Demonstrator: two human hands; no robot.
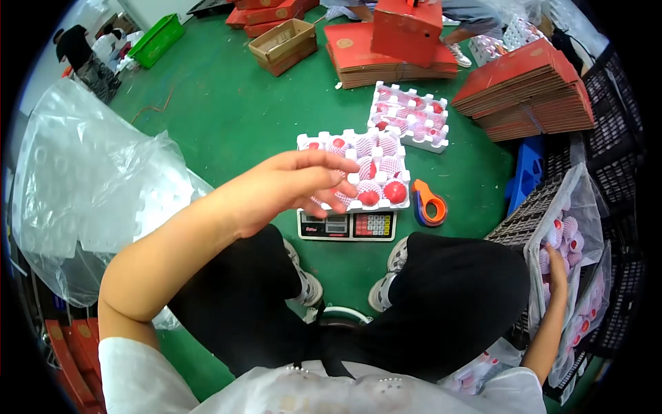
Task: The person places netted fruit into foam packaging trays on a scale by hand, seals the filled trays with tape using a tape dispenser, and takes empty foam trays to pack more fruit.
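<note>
My left hand [303,181] hovers over the left part of a white foam tray [405,181], its fingers apart and nothing visible in them. Red fruits [394,192] in pink-and-white mesh sleeves fill the tray, which rests on a digital scale [339,226]. At the far right, my right hand [556,268] reaches into a plastic-lined crate [527,238] and touches sleeved fruits [569,228]; its fingertips are partly hidden among them. An orange tape dispenser [429,205] lies on the floor, to the right of the scale.
A second filled foam tray [436,143] lies behind the first. Red flattened cartons [527,90], a brown box [284,47] and a green basket [157,41] stand farther off. Clear plastic bags [89,186] lie at left. Other people [86,58] are in the background.
</note>
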